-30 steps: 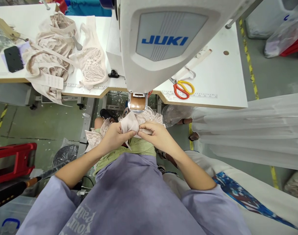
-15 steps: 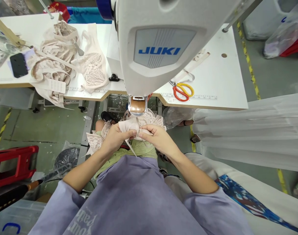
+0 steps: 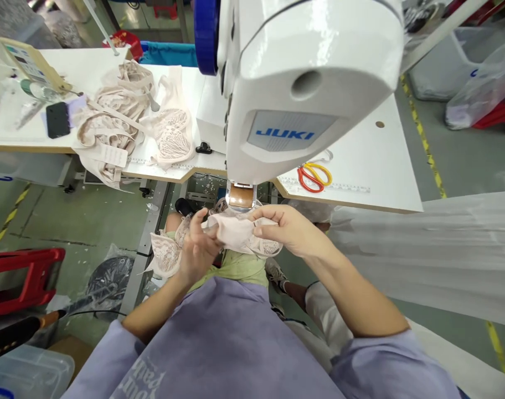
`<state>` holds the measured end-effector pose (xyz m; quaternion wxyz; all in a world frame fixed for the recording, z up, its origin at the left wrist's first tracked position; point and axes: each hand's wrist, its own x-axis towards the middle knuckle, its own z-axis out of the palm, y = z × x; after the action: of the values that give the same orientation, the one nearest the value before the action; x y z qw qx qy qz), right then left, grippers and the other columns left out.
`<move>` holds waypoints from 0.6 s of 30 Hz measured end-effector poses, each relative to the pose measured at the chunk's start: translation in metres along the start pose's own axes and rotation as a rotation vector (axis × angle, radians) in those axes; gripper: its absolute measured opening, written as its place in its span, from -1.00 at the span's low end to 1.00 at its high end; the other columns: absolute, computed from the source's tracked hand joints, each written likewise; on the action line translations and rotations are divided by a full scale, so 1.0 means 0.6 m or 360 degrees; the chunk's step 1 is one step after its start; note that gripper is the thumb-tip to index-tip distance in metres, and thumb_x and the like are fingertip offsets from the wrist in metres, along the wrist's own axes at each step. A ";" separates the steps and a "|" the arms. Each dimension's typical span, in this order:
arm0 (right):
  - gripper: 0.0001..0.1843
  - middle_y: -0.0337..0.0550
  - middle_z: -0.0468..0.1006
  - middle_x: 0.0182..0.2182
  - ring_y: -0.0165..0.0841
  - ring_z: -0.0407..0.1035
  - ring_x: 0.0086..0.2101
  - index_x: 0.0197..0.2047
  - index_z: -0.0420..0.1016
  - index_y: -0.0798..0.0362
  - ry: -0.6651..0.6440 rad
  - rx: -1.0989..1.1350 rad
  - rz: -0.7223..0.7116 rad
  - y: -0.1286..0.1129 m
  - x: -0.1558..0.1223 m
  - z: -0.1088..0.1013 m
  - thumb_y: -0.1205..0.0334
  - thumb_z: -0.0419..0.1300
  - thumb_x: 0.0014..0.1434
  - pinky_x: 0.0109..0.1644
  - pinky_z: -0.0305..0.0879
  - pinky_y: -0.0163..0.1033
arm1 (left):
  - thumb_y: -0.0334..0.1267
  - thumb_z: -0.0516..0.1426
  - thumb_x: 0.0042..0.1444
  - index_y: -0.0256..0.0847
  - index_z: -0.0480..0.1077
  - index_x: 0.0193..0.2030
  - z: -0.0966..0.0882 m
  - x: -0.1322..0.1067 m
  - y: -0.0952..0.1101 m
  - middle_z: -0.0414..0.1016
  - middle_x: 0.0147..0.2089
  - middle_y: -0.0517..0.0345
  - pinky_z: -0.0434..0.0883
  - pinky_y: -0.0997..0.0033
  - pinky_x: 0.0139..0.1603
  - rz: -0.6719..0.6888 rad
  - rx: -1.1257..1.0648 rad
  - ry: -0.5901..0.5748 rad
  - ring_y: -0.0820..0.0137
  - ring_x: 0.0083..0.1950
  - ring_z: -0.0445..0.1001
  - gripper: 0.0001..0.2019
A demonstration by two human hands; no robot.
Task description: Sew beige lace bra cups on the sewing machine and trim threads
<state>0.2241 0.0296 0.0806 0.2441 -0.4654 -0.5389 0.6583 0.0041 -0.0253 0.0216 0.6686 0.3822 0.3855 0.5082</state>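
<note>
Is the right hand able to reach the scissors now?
Probably yes: the scissors lie uncovered near the table edge, just beyond the right hand. But that hand grips the beige fabric, so it is not free.

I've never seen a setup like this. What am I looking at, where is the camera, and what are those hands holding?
There is no robot here. A camera worn on a person's head looks down at their own two bare hands. The big white sewing machine marked JUKI fills the top of the view. Just below its head, the left hand and the right hand both grip a beige lace garment piece above the person's lap. On the white table behind the machine lie red-and-yellow-handled scissors, a pile of beige lace garments and a flat black phone.
</note>
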 end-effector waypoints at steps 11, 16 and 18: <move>-0.80 -0.31 0.26 -0.64 -0.47 0.09 -0.54 -0.58 0.40 0.03 0.0144 -0.1285 -0.0330 -0.079 0.064 -0.037 0.31 0.11 0.06 -0.43 -0.03 -0.28 | 0.02 0.31 0.12 -0.09 0.40 0.31 -0.061 0.120 0.074 0.54 0.21 -0.10 0.37 0.09 0.33 0.0895 0.1680 -0.0955 0.05 0.25 0.49 -0.37; -0.74 -0.30 0.19 -0.64 -0.46 -0.01 -0.53 -0.63 0.27 0.04 0.0176 -0.1360 -0.0329 -0.078 0.066 -0.034 0.35 0.09 0.06 -0.40 -0.08 -0.24 | -0.12 0.23 0.22 -0.10 0.47 0.24 -0.082 0.174 0.062 0.64 0.04 -0.03 0.46 0.24 0.23 0.0932 0.1994 -0.1273 0.19 0.11 0.57 -0.55; -0.73 -0.30 0.21 -0.64 -0.46 0.03 -0.53 -0.63 0.30 0.04 0.0178 -0.1355 -0.0299 -0.077 0.064 -0.034 0.36 0.10 0.09 -0.38 -0.08 -0.23 | -0.15 0.23 0.22 -0.06 0.45 0.26 -0.085 0.182 0.059 0.63 0.07 -0.02 0.47 0.25 0.20 0.0938 0.2026 -0.1285 0.19 0.11 0.57 -0.54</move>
<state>0.2164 0.0850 0.1110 0.1181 -0.5083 -0.7882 0.3262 -0.0352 0.0937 0.0191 0.2490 0.9294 0.2132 0.1697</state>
